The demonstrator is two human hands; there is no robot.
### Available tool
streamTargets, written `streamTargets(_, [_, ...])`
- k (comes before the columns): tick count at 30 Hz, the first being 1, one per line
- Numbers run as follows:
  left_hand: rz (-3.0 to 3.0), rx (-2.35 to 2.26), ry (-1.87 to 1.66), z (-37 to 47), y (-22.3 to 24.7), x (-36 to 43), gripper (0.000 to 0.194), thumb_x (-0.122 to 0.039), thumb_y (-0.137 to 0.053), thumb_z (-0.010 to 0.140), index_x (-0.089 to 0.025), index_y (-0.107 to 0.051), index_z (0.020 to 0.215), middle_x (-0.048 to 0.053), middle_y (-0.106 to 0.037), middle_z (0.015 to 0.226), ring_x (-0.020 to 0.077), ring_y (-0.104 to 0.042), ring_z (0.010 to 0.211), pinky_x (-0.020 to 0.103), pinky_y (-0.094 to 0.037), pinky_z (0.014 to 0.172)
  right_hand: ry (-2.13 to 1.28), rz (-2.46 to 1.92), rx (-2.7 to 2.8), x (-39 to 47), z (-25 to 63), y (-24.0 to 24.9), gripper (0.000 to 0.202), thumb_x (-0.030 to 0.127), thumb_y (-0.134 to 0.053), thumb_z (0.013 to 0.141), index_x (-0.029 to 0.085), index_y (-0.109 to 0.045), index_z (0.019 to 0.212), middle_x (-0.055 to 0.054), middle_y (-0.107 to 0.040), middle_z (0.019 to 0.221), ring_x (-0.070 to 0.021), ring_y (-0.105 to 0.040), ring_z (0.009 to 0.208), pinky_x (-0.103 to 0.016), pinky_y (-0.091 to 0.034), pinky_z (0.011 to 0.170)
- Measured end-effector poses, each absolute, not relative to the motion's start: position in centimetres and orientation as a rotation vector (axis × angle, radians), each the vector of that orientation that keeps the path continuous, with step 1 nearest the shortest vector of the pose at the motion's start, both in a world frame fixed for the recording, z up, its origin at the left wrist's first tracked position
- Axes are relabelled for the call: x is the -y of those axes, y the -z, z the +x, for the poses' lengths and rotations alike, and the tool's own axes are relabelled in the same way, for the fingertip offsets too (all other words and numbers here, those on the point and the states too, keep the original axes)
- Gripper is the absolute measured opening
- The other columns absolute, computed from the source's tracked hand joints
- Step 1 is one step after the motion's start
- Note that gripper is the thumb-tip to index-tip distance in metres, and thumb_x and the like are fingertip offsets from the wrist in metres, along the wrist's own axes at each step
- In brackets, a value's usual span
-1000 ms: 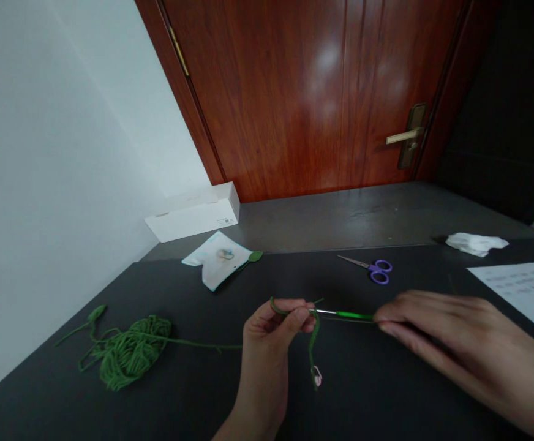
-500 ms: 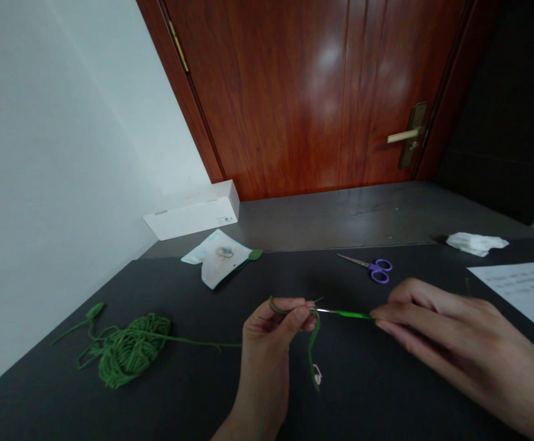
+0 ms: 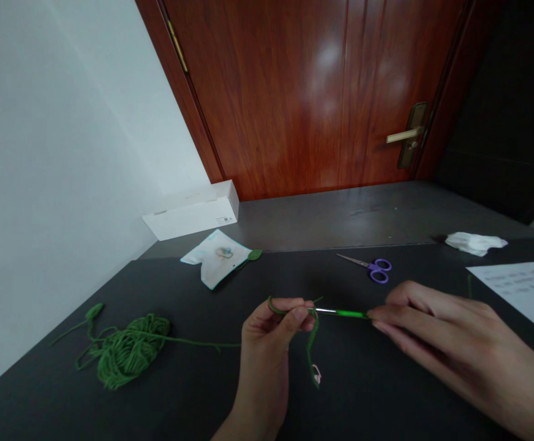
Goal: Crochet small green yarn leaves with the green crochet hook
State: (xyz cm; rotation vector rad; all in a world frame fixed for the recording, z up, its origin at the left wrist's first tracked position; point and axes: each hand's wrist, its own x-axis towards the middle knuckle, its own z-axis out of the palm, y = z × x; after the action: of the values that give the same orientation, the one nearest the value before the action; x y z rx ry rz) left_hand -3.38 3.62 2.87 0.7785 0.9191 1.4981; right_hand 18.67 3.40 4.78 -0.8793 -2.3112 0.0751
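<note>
Between thumb and fingers, my left hand [image 3: 271, 343] pinches a green crocheted strip [image 3: 312, 343] at its upper end, with yarn looped round a finger. The strip hangs down and carries a small pale pink marker [image 3: 316, 373] near its bottom. My right hand [image 3: 451, 337] grips the end of a crochet hook [image 3: 350, 313] with a green handle. The hook's silver shaft reaches the work at my left fingertips; its tip is hidden there. A strand runs left from my left hand to a green yarn bundle [image 3: 131, 352] on the dark table.
Purple-handled scissors [image 3: 378, 270] lie beyond my hands. Farther left are a white packet [image 3: 218, 260], a green leaf piece [image 3: 255, 255] and a white box [image 3: 193, 214]. A crumpled tissue [image 3: 476, 243] and printed paper [image 3: 524, 288] lie right. Another green piece [image 3: 95, 311] sits far left.
</note>
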Motion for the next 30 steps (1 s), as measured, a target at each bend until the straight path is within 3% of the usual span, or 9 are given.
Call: streamTargets(30, [0.768, -0.919, -1.528, -3.13, -2.88, -3.47, 0.006, -0.012, -0.076, 0.068, -0.017, -0.074, 0.070, 0.002, -0.075, 0.071, 0.0104, -0.065, 0.064, 0.020, -0.051, 0.065, -0.046, -0.818, 2.278, -3.34, 18.38, -4.31, 0.014, 0.014, -0.047, 0.095, 0.017, -0.058, 0.102, -0.006, -0.056, 0.087, -0.0153, -0.059, 0.071, -0.028, -0.049, 0.056])
